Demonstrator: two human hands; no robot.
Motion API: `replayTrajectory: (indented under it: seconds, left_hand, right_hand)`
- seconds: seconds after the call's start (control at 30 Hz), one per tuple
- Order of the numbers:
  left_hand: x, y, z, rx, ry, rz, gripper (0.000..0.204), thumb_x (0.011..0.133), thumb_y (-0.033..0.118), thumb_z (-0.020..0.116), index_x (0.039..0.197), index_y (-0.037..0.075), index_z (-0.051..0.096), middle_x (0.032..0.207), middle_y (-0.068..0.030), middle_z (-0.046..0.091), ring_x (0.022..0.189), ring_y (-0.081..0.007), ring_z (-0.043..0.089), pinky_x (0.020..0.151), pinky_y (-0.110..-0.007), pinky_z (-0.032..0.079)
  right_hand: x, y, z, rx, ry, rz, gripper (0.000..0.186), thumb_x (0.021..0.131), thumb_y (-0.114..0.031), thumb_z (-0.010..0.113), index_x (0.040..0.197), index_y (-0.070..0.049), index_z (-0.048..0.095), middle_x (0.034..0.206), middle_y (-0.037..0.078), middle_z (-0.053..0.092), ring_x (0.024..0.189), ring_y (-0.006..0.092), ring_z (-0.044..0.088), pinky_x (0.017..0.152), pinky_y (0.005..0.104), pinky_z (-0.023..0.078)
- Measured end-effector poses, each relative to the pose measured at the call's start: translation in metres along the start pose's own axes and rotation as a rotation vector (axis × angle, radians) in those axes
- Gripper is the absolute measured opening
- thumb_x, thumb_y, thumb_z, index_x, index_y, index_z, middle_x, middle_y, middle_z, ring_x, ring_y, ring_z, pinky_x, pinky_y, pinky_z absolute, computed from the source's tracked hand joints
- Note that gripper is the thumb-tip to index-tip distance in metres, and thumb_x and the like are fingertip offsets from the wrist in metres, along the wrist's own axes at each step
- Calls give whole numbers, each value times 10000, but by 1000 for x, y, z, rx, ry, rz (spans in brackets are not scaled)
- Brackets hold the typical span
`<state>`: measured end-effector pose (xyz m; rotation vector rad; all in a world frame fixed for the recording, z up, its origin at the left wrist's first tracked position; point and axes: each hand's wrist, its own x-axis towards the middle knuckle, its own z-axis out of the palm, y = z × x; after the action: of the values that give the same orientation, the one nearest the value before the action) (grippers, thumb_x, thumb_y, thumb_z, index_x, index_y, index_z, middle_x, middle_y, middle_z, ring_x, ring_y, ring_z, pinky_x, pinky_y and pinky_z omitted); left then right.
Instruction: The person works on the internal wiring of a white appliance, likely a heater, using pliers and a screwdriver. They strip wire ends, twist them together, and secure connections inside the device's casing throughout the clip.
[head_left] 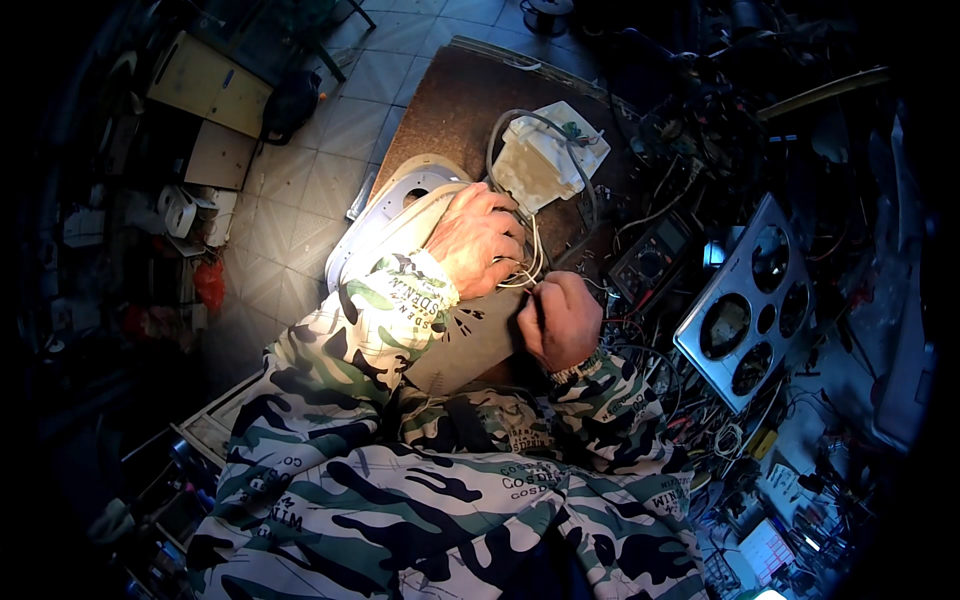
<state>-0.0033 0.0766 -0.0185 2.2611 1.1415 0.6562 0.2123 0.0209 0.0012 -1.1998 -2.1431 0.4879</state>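
Observation:
My left hand [474, 240] rests over a tan-and-silver appliance casing [354, 228], fingers curled onto a bundle of white wires [536, 238]; what its fingertips hold is partly hidden. My right hand [560, 316], to its lower right, is closed with thumb and forefinger pinched on the wire ends. Below both hands lies the casing's grey panel [450, 360] with dark slots. Above them a white plastic module [548, 152], with a small green part and a grey cable looped over it, sits on a brown board [428, 110].
A multimeter [650, 257] with leads lies right of my hands. A metal plate with round openings [740, 305] leans amid tangled wires and clutter farther right. At left are a tiled floor [305, 190], a yellowish cabinet [205, 80] and a red bag [208, 285].

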Motion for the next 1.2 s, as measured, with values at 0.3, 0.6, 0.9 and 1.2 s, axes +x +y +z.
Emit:
replayTrajectory:
  seconds: [0.3, 0.6, 0.9, 1.2]
  left_hand:
    - [-4, 6, 7, 9, 33, -64, 114, 800, 179, 807, 908, 150, 829, 1104, 19, 729, 1320, -292, 561, 1219, -637, 307]
    - [-4, 2, 16, -16, 46, -39, 110, 803, 186, 807, 909, 158, 825, 1099, 25, 735, 1330, -293, 557, 1226, -650, 273]
    - [-11, 5, 2, -1, 12, -64, 113, 812, 184, 817, 923, 162, 820, 1117, 40, 730, 1365, -294, 535, 1239, -654, 249]
    - [-8, -2, 5, -29, 5, -36, 129, 815, 191, 823, 940, 161, 829, 1119, 31, 726, 1378, -298, 524, 1256, -649, 236]
  right_hand:
    - [5, 15, 5, 838, 149, 835, 92, 954, 36, 698, 1045, 46, 691, 930, 24, 722, 772, 27, 612, 722, 190, 499]
    - [-6, 15, -12, 544, -93, 666, 129, 930, -28, 759, 1042, 28, 729, 860, 30, 700, 745, 40, 618, 655, 217, 488]
    - [35, 13, -10, 50, -158, -15, 264, 857, -38, 804, 1105, -16, 715, 1005, 160, 677, 874, 375, 696, 763, 416, 573]
    - [34, 24, -1, 229, -303, 374, 177, 888, -142, 790, 942, 9, 715, 839, 195, 675, 795, 359, 706, 698, 417, 544]
